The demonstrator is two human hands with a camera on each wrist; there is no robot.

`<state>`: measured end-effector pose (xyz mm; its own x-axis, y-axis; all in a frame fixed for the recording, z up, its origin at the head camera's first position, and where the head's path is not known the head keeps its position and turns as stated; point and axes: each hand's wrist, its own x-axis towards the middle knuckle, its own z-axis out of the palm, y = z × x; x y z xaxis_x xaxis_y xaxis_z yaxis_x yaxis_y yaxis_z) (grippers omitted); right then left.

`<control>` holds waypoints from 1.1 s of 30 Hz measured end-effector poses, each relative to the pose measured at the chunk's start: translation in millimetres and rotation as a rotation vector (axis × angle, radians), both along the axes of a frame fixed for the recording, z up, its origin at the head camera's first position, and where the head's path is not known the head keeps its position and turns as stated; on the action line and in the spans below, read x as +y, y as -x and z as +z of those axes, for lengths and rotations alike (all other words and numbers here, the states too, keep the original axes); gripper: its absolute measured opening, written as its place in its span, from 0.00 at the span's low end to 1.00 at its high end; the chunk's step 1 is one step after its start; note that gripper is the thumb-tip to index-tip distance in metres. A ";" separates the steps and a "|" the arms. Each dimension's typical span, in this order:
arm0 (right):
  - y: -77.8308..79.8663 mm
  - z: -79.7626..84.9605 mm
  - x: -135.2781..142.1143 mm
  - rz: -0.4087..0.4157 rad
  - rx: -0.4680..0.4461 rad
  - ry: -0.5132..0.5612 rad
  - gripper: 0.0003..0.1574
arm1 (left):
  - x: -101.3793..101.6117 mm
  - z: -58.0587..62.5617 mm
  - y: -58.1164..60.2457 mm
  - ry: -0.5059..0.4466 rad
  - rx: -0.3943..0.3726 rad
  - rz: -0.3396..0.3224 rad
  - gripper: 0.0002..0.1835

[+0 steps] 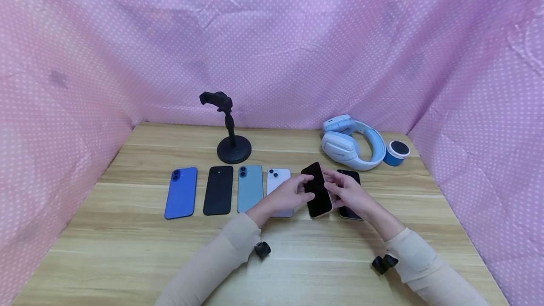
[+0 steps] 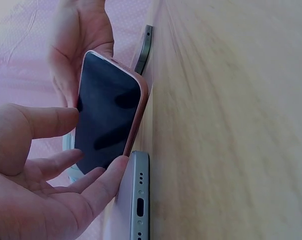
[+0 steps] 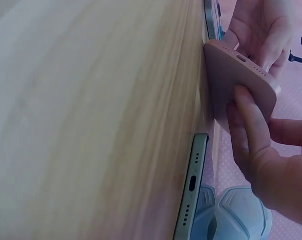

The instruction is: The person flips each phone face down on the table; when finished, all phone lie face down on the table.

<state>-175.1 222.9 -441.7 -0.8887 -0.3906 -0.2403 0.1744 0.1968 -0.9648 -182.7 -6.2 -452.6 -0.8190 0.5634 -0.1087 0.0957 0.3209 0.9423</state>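
A pink phone (image 1: 318,192) with a dark screen stands tilted up off the wood-look table, its screen toward my left hand. My right hand (image 1: 346,193) holds it by the right side; in the right wrist view, its fingers (image 3: 250,117) press the pink back (image 3: 230,75). Spread and fairly straight, the fingers of my left hand (image 1: 291,193) reach over the screen's left side. In the left wrist view, their tips are at or near the glass; contact is hard to tell. A white phone (image 1: 278,181) lies partly under my left hand, a dark-screened phone (image 1: 350,212) under my right.
Left of the hands lie a teal phone (image 1: 250,188), a black phone (image 1: 218,190) and a blue phone (image 1: 181,192). Behind them stands a black phone stand (image 1: 233,149). Light-blue headphones (image 1: 342,148) and a small blue-and-white round speaker (image 1: 396,154) sit at the back right.
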 end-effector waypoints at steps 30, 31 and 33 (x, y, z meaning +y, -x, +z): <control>-1.4 2.5 -10.9 0.102 0.204 -0.356 0.40 | 0.9 -0.5 -2.3 0.019 0.029 0.057 0.24; -2.1 2.1 -11.3 0.104 0.207 -0.374 0.40 | 1.1 -0.7 -2.2 0.021 0.034 0.058 0.24; -2.9 1.2 -11.4 0.103 0.200 -0.389 0.40 | 1.0 -0.3 -2.4 0.027 0.035 0.060 0.23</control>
